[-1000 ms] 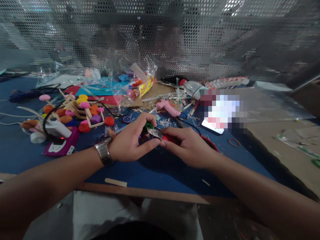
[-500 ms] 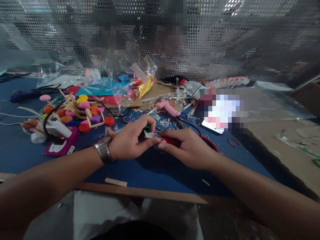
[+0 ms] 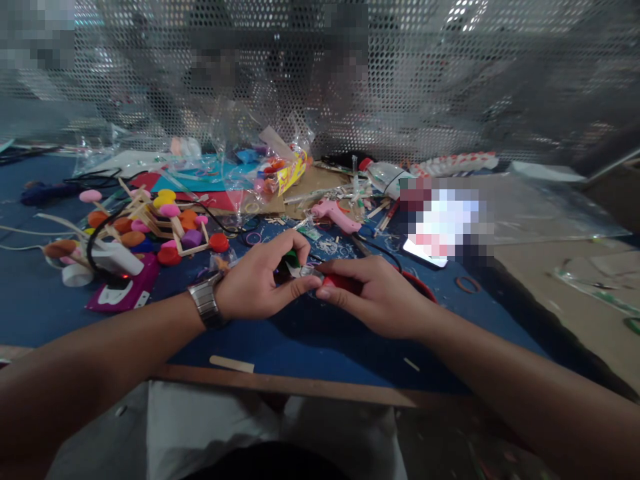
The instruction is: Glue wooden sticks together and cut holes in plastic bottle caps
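Note:
Low over the blue table, my left hand is closed around a small green and silvery-white piece, mostly hidden by the fingers; its exact kind does not show. My right hand is closed on a red object, its thumb and forefinger pinched around it, and most of it is covered by the palm. The fingertips of both hands meet where the silvery end and the red object come together. Just beyond the hands lies a pink glue gun on its side.
Left of the hands stand a craft-stick model with coloured balls and a purple power strip with a white plug. A lit phone, a plastic bottle and a rubber ring lie right. A craft stick is near the front edge.
The left fingers have shifted very slightly around the green and silvery piece. Both hands stay in nearly the same place, and the table items have not moved.

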Demonstrator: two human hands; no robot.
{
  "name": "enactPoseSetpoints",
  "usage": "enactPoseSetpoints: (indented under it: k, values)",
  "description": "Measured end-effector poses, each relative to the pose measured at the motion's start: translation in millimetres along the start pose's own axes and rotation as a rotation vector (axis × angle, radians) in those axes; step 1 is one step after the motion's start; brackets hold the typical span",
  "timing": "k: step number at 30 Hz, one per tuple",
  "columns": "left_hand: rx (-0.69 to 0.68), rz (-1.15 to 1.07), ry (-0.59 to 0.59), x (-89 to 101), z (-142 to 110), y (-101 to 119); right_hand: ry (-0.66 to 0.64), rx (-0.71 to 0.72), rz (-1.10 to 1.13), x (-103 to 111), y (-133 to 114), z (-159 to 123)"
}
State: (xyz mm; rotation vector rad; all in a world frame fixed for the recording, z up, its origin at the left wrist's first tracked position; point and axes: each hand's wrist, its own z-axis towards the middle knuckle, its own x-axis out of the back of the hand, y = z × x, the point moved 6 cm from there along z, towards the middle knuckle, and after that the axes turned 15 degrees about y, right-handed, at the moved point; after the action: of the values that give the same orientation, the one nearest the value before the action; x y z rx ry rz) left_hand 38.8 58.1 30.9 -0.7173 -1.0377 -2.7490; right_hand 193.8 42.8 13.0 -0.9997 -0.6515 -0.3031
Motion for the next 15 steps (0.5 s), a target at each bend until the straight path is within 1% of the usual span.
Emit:
enactPoseSetpoints:
  k: [6, 15]
  values:
    - [-0.003, 0.020, -0.006, 0.5, 0.3, 0.8, 0.001, 0.006, 0.021, -0.4, -0.8, 1.1]
    - [0.002, 0.010, 0.022, 1.3, 0.5, -0.2, 0.003, -0.005, 0.010, -0.2, 0.5, 2.6]
